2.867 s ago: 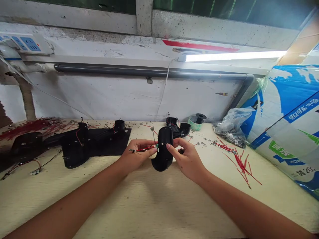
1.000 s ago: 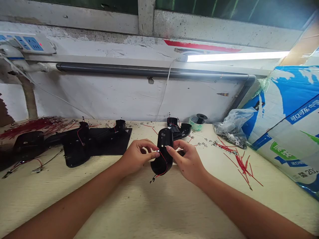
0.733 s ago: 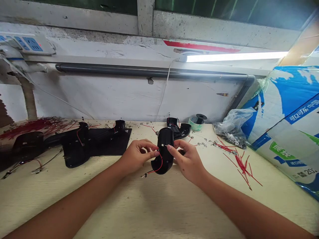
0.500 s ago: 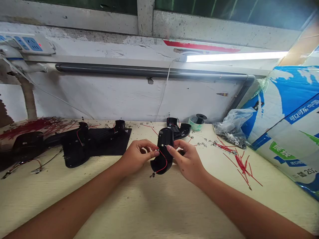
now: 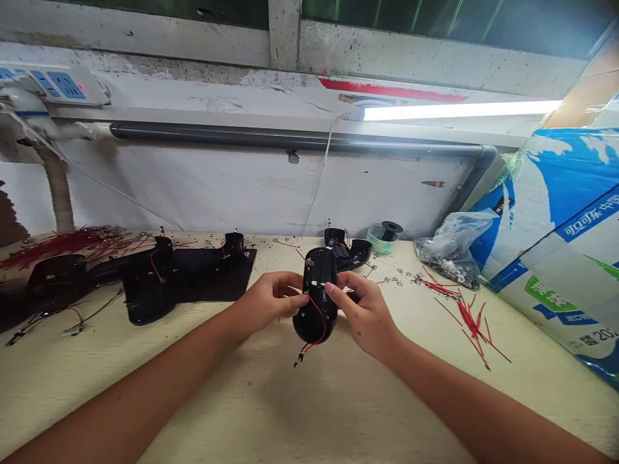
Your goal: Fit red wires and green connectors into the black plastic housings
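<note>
Both hands hold one black plastic housing [image 5: 316, 309] upright above the middle of the pale workbench [image 5: 300, 412]. My left hand [image 5: 271, 299] grips its left side, thumb and fingers curled against it. On the right side, my right hand [image 5: 362, 309] pinches the housing with its thumb near a small slot at mid-height. A thin red wire [image 5: 314, 328] runs out of that slot, loops down the housing's front and dangles below it, ending in a small metal terminal.
More black housings with wires [image 5: 145, 290] lie on a black mat at the left, beside a heap of red wires [image 5: 62, 243]. Another housing [image 5: 348, 248], a tape roll [image 5: 382, 237], a bag of metal parts [image 5: 445, 254], loose red wires [image 5: 469, 319] and a blue-white sack [image 5: 561, 238] sit to the right.
The red wire, earlier stretched sideways in my left hand, now hangs down the housing's front. The housing has turned slightly and its lower end points more toward me.
</note>
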